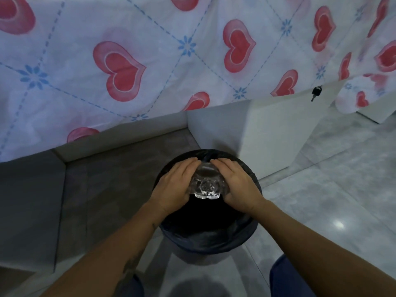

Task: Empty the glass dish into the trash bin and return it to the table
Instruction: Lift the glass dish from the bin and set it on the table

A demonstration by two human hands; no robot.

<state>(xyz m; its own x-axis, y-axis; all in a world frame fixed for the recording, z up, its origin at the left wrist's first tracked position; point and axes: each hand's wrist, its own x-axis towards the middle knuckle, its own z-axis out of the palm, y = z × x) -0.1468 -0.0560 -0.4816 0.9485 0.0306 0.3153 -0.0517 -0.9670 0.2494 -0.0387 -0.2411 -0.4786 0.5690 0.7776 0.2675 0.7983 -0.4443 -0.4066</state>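
Observation:
A clear cut-glass dish (206,183) is turned upside down over the mouth of a round trash bin (207,236) lined with a dark bag. My left hand (174,185) grips the dish's left side and my right hand (236,185) its right side, fingers pointing away from me. The bin's inside is black; I cannot see any contents. The table (128,61), draped in a white cloth with red hearts and blue flowers, fills the upper part of the view just beyond the bin.
A white cabinet (267,133) stands right behind the bin, with a small black key (315,92) hanging at its top. Glossy grey floor tiles (332,200) spread to the right. A shadowed recess under the table (64,200) lies to the left. My knees (287,279) are at the bottom.

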